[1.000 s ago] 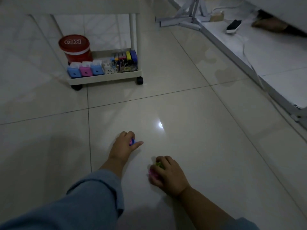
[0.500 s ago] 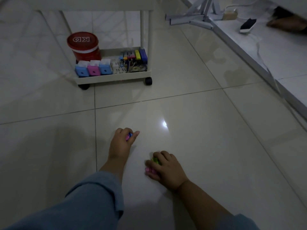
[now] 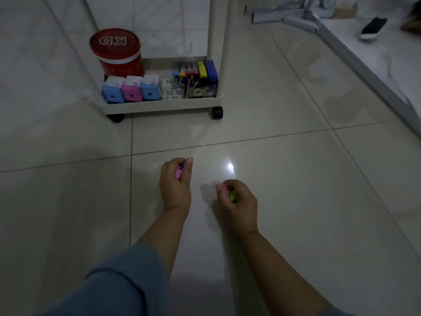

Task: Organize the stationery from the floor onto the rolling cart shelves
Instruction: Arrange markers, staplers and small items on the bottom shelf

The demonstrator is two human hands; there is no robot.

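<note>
My left hand [image 3: 175,185] is lifted just off the tiled floor and grips a small pink stationery piece [image 3: 179,172] with a blue bit showing beside it. To its right, my right hand [image 3: 239,201] curls round a pink piece [image 3: 222,187] and a green piece [image 3: 232,196]. Ahead stands the white rolling cart [image 3: 164,106]. Its bottom shelf carries a red tub [image 3: 116,51], two blue sharpeners and a pink one [image 3: 131,91], a white dotted box [image 3: 169,88] and a row of coloured staplers [image 3: 198,76].
The cart rolls on black wheels [image 3: 216,112] and has a white upright post [image 3: 217,26] at its right corner. A white metal frame [image 3: 296,12] and a raised white ledge [image 3: 369,71] run along the far right, with a black object [image 3: 373,27] on it.
Both hands have risen from the floor with their small pieces and shifted forward. The view has moved closer to the cart.
</note>
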